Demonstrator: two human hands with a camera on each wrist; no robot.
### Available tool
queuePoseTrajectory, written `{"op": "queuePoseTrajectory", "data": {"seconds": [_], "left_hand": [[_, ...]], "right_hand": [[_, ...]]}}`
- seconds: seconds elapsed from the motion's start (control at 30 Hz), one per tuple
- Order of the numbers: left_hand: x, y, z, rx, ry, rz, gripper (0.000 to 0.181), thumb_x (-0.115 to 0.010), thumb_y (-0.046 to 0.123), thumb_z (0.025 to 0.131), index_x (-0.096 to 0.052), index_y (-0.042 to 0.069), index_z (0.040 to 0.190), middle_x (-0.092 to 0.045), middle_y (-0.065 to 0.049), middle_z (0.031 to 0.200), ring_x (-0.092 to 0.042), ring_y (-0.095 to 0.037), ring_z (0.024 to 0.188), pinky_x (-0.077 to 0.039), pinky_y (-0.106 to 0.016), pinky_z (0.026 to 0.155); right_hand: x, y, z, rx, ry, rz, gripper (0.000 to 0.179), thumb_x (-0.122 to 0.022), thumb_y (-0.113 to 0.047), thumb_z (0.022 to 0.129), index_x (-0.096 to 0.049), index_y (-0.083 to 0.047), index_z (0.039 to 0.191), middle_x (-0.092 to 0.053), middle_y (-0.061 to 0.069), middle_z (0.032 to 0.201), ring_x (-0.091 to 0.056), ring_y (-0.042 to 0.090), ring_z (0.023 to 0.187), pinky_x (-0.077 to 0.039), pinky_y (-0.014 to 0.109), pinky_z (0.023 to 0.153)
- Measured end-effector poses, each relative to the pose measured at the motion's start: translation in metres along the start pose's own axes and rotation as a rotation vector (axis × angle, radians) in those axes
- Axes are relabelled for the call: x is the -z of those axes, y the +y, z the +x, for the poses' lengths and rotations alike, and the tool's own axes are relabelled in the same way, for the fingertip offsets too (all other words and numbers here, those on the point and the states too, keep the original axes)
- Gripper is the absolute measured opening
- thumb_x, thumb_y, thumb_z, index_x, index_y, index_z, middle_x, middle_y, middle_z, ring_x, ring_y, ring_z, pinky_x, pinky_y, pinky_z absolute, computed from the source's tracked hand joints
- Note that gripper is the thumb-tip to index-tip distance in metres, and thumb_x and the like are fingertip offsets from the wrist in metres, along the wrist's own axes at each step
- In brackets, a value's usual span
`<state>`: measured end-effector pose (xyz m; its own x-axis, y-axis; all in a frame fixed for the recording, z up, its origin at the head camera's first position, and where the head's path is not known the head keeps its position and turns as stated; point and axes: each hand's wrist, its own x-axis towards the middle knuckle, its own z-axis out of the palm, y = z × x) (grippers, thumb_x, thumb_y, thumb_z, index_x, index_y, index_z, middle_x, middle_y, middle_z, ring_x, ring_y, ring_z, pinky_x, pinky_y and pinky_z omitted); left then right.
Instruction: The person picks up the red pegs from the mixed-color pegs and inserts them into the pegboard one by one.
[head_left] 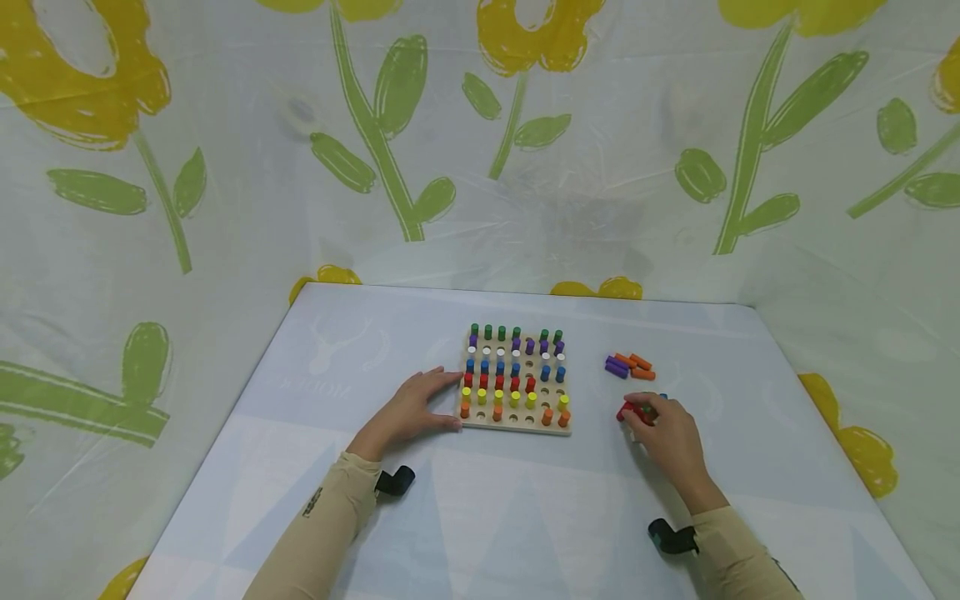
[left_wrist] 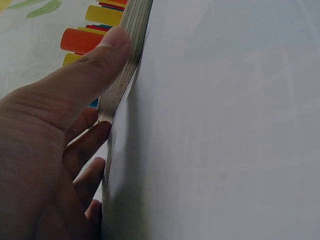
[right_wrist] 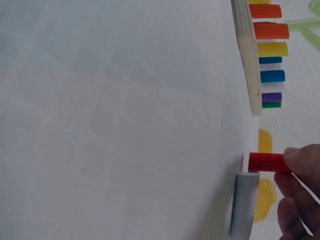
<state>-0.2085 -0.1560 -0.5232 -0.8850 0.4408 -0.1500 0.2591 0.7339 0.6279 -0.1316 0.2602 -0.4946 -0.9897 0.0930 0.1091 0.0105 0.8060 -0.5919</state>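
The wooden pegboard (head_left: 517, 422) carries rows of coloured pegs, with some holes bare. At its left side is my left hand (head_left: 408, 414), thumb and fingertips against the board's edge. In the left wrist view the thumb (left_wrist: 90, 70) lies along the layered wood side, fingers (left_wrist: 90, 145) near a corner. My right hand (head_left: 671, 437), right of the board, pinches a red peg (right_wrist: 267, 162) between thumb and fingertips. Close by, a white peg (right_wrist: 245, 205) lies on the table. The right hand partly hides other loose pegs beneath it in the head view.
Loose purple pegs (head_left: 617, 367) and orange pegs (head_left: 642, 374) lie on the table, right of the board and beyond the right hand. The pale table (head_left: 480, 517) ends at a back edge before a flower-printed curtain (head_left: 585, 217).
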Motion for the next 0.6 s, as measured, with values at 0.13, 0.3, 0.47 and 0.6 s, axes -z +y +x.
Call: {"op": "queuePoseTrajectory", "data": {"seconds": [0.13,0.3,0.47,0.6], "left_hand": [[-0.0002,0.0001,-0.0001,0.0,-0.002,0.002,0.091,-0.084,0.051,0.08,-0.042,0.026,0.157,-0.036,-0.004,0.163,-0.021,-0.027,0.154,-0.011,-0.051,0.127],[-0.0002,0.001,-0.0005,0.014,-0.007,-0.004,0.09,-0.084,0.051,0.08,-0.042,0.026,0.157,-0.035,-0.005,0.164,-0.021,-0.028,0.155,-0.011,-0.051,0.127],[0.0,0.002,-0.0008,0.03,-0.013,-0.005,0.09,-0.083,0.052,0.08,-0.042,0.027,0.157,-0.034,-0.005,0.164,-0.02,-0.029,0.155,-0.012,-0.052,0.127],[-0.0004,0.0016,-0.0004,0.034,-0.012,-0.01,0.09,-0.083,0.052,0.081,-0.042,0.027,0.157,-0.033,-0.005,0.165,-0.019,-0.03,0.155,-0.012,-0.053,0.126]], "right_hand": [[0.0009,-0.0007,0.0005,-0.004,0.0,-0.013,0.028,-0.073,-0.018,0.095,-0.072,-0.005,0.12,-0.064,0.01,0.091,-0.054,0.025,0.083,-0.048,0.025,0.055],[0.0015,-0.0021,0.0023,0.007,0.011,-0.018,0.028,-0.073,-0.018,0.094,-0.073,-0.004,0.119,-0.067,0.011,0.093,-0.055,0.026,0.084,-0.049,0.028,0.06],[0.0011,-0.0031,0.0048,0.02,0.014,-0.018,0.028,-0.074,-0.017,0.094,-0.073,-0.004,0.119,-0.069,0.012,0.098,-0.057,0.027,0.087,-0.051,0.033,0.068],[0.0003,-0.0045,0.0071,0.027,0.017,-0.011,0.028,-0.075,-0.017,0.094,-0.073,-0.004,0.119,-0.069,0.011,0.096,-0.055,0.026,0.085,-0.049,0.034,0.067]]}}
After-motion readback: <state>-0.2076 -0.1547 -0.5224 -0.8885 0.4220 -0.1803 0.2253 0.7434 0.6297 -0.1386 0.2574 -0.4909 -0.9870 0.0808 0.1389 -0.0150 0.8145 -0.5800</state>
